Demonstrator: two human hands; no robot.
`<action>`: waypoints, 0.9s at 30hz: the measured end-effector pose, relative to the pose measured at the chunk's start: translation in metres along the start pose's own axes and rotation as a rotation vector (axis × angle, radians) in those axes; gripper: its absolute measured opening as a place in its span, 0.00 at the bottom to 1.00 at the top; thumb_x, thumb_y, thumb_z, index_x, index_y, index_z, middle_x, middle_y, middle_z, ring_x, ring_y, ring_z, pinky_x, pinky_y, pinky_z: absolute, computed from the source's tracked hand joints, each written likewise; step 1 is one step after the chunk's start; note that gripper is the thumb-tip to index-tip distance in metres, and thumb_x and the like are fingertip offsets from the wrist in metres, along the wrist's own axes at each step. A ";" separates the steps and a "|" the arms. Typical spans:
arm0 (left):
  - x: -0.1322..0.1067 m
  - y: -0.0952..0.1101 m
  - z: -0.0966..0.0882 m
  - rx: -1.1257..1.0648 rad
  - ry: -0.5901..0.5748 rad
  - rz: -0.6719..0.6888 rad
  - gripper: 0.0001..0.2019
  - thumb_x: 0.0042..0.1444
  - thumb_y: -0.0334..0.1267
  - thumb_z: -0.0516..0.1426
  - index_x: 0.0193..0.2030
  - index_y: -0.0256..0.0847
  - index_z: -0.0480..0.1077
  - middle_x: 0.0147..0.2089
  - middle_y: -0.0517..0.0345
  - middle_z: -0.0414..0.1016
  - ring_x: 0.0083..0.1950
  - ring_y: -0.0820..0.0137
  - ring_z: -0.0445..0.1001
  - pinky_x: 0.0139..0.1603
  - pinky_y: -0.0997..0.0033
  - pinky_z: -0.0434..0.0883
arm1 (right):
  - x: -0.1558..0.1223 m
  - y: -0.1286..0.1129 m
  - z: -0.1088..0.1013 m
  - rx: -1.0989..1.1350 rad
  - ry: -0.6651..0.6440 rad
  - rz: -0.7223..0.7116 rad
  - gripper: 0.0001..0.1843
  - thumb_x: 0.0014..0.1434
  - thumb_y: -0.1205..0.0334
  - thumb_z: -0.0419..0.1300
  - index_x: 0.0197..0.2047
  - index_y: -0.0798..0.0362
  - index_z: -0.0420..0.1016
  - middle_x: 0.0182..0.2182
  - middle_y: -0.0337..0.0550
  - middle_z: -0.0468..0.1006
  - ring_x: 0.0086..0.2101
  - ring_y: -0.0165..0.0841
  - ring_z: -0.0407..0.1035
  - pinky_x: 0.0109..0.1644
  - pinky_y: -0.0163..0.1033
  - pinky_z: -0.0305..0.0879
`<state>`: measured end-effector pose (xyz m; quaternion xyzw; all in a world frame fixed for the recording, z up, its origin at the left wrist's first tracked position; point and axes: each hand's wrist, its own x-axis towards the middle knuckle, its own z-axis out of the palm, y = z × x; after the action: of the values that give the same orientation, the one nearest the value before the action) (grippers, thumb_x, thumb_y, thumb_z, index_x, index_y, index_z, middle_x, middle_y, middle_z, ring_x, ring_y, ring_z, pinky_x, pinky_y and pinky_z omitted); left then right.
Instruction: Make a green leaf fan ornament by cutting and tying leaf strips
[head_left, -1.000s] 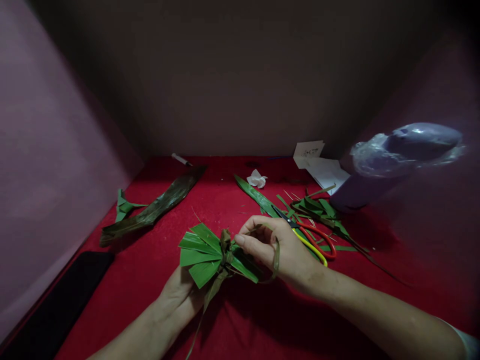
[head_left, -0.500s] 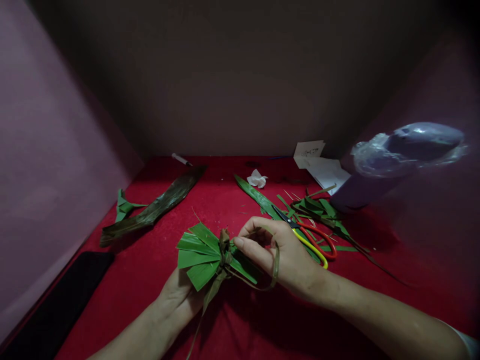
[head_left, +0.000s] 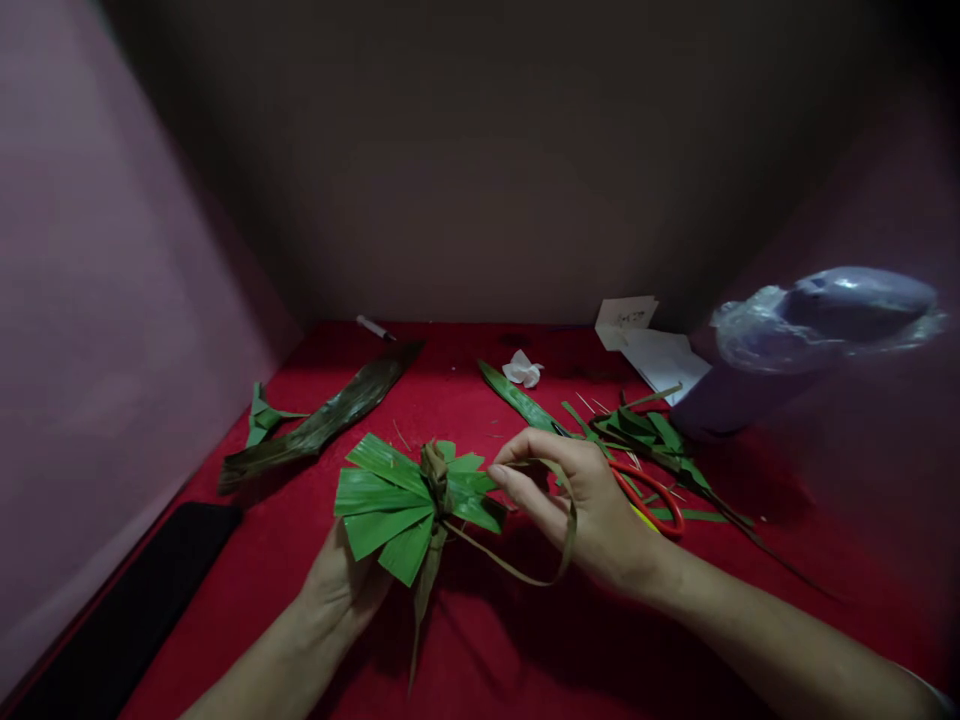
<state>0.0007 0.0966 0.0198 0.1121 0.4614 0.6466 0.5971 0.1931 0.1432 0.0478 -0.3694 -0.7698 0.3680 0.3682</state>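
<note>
Left hand (head_left: 346, 578) holds the leaf bundle (head_left: 386, 500), now farther from right hand (head_left: 596, 515) pinching a brown strip (head_left: 534, 580).

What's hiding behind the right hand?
Scissors peek out: red and yellow handles. A long green leaf pokes out too. The right hand covers the scissors' middle.

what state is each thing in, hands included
green leaf bundle, fanned out, gathered at the middle
left hand, holding the bundle, fingers partly hidden
right hand, pinching the brown strip
brown strip, looped
scissors, mostly hidden, open or shut unclear
long dark leaf, lying stretched out
small leaf piece, folded
white scrap, crumpled
purple container, clear plastic over its rim
</note>
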 end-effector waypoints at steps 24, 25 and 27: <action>-0.046 0.002 0.004 0.780 -0.245 0.824 0.04 0.43 0.32 0.63 0.29 0.42 0.76 0.29 0.58 0.77 0.31 0.71 0.72 0.34 0.77 0.67 | -0.028 -0.004 0.060 0.907 0.088 0.380 0.15 0.44 0.56 0.68 0.31 0.57 0.73 0.24 0.35 0.72 0.23 0.23 0.62 0.28 0.30 0.59; -0.048 0.001 0.003 0.773 -0.261 0.838 0.05 0.43 0.32 0.63 0.29 0.43 0.77 0.29 0.58 0.76 0.31 0.71 0.72 0.35 0.77 0.67 | -0.032 -0.004 0.062 0.950 0.103 0.388 0.14 0.43 0.57 0.68 0.31 0.57 0.73 0.25 0.36 0.73 0.23 0.24 0.63 0.29 0.30 0.60; -0.051 0.001 0.003 0.724 -0.296 0.816 0.05 0.42 0.31 0.64 0.29 0.44 0.77 0.29 0.58 0.76 0.32 0.70 0.71 0.36 0.77 0.67 | -0.039 -0.005 0.066 0.993 0.130 0.394 0.13 0.43 0.58 0.68 0.29 0.57 0.73 0.25 0.37 0.74 0.25 0.26 0.65 0.32 0.32 0.62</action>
<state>0.0155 0.0528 0.0426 0.5684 0.4843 0.6030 0.2808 0.1543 0.0887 0.0100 -0.3105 -0.3948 0.7261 0.4695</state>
